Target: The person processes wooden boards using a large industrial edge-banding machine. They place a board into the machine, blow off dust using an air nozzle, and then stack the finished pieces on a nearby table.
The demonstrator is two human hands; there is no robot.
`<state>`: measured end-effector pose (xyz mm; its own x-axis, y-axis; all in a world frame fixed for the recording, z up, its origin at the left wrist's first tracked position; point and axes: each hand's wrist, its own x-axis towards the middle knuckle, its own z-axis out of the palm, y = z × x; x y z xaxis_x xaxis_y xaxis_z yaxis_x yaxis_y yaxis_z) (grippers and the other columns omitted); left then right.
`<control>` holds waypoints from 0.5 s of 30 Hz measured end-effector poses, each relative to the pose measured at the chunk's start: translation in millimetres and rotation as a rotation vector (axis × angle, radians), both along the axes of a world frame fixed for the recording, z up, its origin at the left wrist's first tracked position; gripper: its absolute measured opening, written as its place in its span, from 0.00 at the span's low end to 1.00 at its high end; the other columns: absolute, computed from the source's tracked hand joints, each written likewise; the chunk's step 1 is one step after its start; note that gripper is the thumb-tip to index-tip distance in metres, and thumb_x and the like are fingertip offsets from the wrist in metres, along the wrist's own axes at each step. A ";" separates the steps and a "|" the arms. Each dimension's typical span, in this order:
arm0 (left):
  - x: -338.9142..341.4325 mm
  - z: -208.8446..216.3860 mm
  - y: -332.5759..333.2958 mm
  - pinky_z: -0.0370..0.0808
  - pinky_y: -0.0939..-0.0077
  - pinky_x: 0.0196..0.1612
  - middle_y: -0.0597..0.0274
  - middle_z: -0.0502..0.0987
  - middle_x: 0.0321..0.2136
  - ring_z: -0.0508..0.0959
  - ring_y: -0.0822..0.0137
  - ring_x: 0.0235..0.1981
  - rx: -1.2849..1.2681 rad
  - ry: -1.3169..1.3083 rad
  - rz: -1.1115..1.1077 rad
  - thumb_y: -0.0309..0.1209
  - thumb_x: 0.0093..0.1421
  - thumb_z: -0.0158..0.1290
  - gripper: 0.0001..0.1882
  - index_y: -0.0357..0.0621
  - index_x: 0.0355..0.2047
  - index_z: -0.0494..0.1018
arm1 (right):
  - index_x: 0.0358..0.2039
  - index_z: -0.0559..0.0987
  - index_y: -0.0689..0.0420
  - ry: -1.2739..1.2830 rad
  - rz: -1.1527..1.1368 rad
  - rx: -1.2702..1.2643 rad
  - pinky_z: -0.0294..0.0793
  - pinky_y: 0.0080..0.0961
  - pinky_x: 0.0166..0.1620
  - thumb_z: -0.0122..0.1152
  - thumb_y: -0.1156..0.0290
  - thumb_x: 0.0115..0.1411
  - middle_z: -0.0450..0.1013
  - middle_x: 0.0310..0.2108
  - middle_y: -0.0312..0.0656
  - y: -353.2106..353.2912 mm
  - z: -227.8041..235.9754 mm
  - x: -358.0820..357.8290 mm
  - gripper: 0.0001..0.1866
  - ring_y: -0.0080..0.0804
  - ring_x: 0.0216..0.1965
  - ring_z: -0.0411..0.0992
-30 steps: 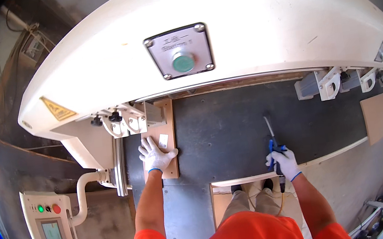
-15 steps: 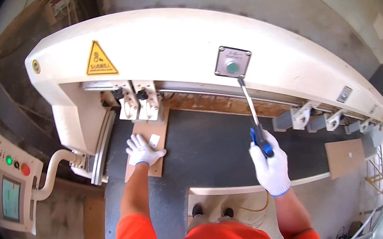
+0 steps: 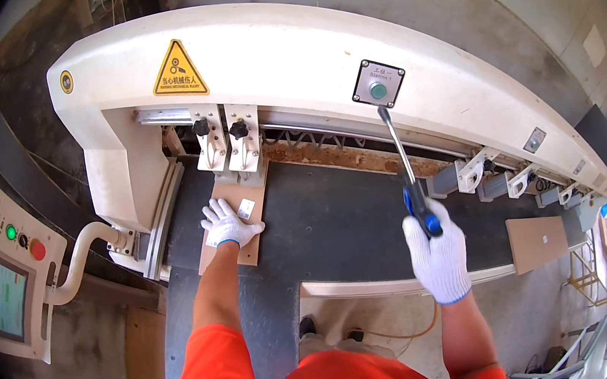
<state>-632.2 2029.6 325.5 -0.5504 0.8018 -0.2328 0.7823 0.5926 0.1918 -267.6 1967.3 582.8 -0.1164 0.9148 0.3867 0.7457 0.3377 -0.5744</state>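
Rectangular brown board (image 3: 248,249) lies under the knit-gloved left hand (image 3: 227,225).

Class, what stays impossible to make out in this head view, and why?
All in the head view:
Board surface beneath the left hand: covered by it.
Part of the board's far end: behind white clamps.
Part of the air gun's handle: inside the right hand.
Screen text: too small.
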 end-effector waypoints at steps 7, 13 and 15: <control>-1.5 -12.9 3.6 0.45 0.39 0.75 0.39 0.46 0.77 0.43 0.36 0.78 0.065 0.026 -0.025 0.68 0.40 0.68 0.75 0.32 0.75 0.47 | 0.47 0.80 0.51 -0.391 0.190 -0.800 0.78 0.46 0.45 0.57 0.40 0.66 0.82 0.35 0.51 -89.1 -62.9 24.0 0.27 0.54 0.40 0.81; 30.1 59.4 -49.3 0.59 0.40 0.71 0.43 0.58 0.74 0.57 0.39 0.73 0.050 0.145 -0.141 0.76 0.53 0.55 0.62 0.45 0.75 0.56 | 0.42 0.77 0.58 -0.375 0.086 -0.839 0.79 0.50 0.44 0.52 0.47 0.69 0.82 0.36 0.55 -150.1 -118.7 72.4 0.24 0.58 0.39 0.80; 35.0 64.0 -76.9 0.60 0.42 0.71 0.47 0.60 0.73 0.58 0.44 0.73 0.083 0.206 -0.131 0.73 0.57 0.53 0.56 0.46 0.74 0.58 | 0.42 0.79 0.55 -0.367 -0.020 -0.807 0.79 0.49 0.42 0.55 0.48 0.68 0.82 0.33 0.52 -176.3 -145.6 93.1 0.21 0.58 0.37 0.81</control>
<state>-597.2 1952.7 389.5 -0.4695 0.8812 -0.0564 0.8790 0.4724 0.0642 -174.4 1791.0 437.2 -0.0871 0.8959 -0.4357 0.9313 -0.0820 -0.3548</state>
